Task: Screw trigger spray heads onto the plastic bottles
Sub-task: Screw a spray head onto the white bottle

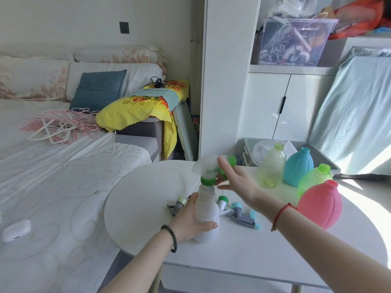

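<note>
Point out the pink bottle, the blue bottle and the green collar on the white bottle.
pink bottle [319,206], head view, middle of its round body
blue bottle [298,169], head view, middle of its body
green collar [208,181], head view, its ribbed front face

White bottle [206,212]: frosted, translucent plastic, matt. Spray head [208,169] on it: cloudy plastic with a ribbed green collar. Pale yellow bottle [271,166]: clear, thin plastic, glossy. Blue bottle [298,168] and pink bottle [321,205]: opaque plastic, smooth, satin sheen, pink one faintly ribbed. Green bottle [313,180]: see-through tinted plastic. Loose spray heads [243,214]: hard grey and teal plastic. Table [148,193]: smooth, matt white top. Bed sheet [53,176]: white cloth, stitched swirl pattern. Storage box [294,43]: clear, glossy plastic.
</note>
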The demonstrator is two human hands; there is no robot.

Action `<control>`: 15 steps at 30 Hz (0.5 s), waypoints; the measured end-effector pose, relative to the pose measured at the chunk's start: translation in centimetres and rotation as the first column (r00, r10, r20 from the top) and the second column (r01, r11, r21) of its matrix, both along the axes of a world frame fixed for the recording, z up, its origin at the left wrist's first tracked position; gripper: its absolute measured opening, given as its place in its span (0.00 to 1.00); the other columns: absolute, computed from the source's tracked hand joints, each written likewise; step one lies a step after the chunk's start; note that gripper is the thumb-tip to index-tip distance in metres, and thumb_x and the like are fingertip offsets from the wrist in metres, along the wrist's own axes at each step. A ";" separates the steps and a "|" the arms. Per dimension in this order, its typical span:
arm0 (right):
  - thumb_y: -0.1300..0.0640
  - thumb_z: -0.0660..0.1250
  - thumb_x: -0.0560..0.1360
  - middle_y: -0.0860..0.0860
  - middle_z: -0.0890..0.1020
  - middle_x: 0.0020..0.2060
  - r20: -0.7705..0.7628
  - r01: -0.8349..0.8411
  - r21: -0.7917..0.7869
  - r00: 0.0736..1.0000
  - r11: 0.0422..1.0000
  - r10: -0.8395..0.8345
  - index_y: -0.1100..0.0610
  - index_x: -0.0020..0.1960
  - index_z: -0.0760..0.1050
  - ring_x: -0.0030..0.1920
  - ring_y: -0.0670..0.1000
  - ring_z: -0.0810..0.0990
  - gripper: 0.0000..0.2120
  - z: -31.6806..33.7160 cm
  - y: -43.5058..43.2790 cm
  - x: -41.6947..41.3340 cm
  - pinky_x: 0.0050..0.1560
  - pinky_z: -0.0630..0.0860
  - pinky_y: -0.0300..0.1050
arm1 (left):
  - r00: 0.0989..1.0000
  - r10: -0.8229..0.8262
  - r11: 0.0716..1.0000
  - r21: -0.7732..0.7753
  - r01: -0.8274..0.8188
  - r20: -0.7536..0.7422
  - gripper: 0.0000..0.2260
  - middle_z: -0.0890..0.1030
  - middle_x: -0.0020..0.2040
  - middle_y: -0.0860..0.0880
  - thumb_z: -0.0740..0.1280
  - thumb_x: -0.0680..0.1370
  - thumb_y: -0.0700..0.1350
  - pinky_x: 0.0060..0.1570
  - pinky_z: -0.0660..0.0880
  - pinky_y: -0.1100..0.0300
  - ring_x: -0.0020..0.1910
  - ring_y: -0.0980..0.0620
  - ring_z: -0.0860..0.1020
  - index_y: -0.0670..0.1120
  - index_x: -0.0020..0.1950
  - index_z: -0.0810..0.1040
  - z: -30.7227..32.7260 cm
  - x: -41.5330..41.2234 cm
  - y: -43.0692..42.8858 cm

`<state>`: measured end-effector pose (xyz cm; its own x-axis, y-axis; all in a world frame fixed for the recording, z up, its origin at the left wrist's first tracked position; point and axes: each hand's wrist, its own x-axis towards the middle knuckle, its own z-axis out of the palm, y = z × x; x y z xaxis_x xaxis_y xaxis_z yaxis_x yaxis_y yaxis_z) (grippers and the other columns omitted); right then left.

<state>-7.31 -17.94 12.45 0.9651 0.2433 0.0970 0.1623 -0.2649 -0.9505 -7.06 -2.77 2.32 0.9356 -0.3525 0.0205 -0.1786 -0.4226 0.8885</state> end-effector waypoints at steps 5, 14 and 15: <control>0.55 0.63 0.75 0.52 0.80 0.39 0.053 -0.011 -0.024 0.999 1.000 0.013 0.55 0.43 0.77 0.43 0.50 0.81 0.06 -1.9 0.2 -0.4 0.48 0.80 0.48 | 1.000 -0.004 0.999 -0.038 0.004 -0.002 0.33 0.73 0.61 0.53 0.75 0.66 0.48 0.52 0.70 0.66 0.59 0.59 0.71 0.52 0.65 0.61 -0.2 0.0 0.0; 0.57 0.73 0.67 0.58 0.81 0.36 0.224 0.113 0.093 0.966 0.989 -0.131 0.57 0.43 0.77 0.38 0.52 0.79 0.07 -3.7 1.2 -0.4 0.41 0.78 0.44 | 1.000 -0.012 1.000 -0.012 0.012 0.005 0.42 0.71 0.64 0.50 0.71 0.57 0.60 0.63 0.69 0.52 0.63 0.53 0.70 0.51 0.67 0.59 0.5 -0.4 -0.2; 0.57 0.73 0.67 0.61 0.81 0.38 0.220 0.120 0.121 0.965 0.985 -0.144 0.57 0.44 0.77 0.39 0.55 0.80 0.08 -3.8 1.3 -0.6 0.43 0.78 0.48 | 1.000 -0.016 1.000 -0.013 0.016 0.009 0.43 0.70 0.65 0.49 0.71 0.56 0.60 0.64 0.69 0.51 0.64 0.53 0.70 0.50 0.68 0.59 0.6 -0.4 -0.2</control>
<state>-7.88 -16.60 8.61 0.9374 0.0917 0.3360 0.3478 -0.1983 -0.9163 -7.46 -3.02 2.88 0.9298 -0.3667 0.0334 -0.1930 -0.4084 0.8922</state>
